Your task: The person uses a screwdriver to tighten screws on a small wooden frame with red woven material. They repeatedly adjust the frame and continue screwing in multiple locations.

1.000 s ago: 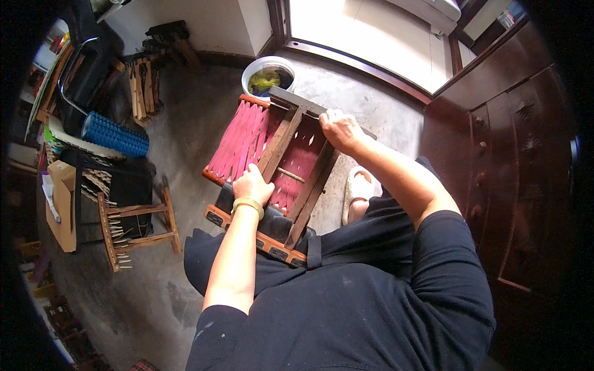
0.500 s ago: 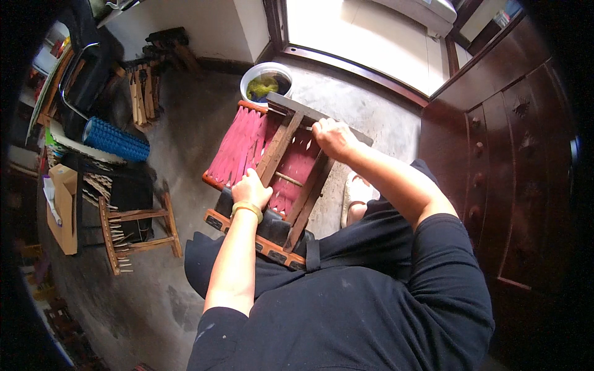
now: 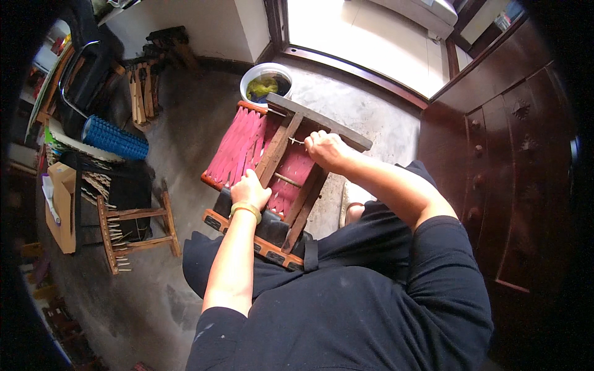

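Observation:
A dark wooden frame (image 3: 279, 146) with a thick crossbar at its far end lies tilted across my lap. My left hand (image 3: 250, 190) is closed round its left rail. Near the crossbar, my right hand (image 3: 328, 151) pinches a thin pale cord (image 3: 296, 141) that runs toward the left rail. A short pale rod (image 3: 288, 180) spans the rails lower down. Under the frame is a seat of pink woven strips (image 3: 238, 148) with reddish wooden ends. A black piece with an orange-brown wooden edge (image 3: 267, 248) rests against my lap.
Beyond the frame stands a white bucket (image 3: 249, 78) with yellow-green material inside. To the left are a small wooden frame with cords (image 3: 137, 214), a blue textured roller (image 3: 116, 137) and a cardboard box (image 3: 62, 204). A dark wooden door (image 3: 495, 154) is at the right, beside the bright doorway.
My right hand has moved slightly left and nearer from the crossbar, and the pale cord now shows beside its fingers. My left hand keeps its hold on the rail.

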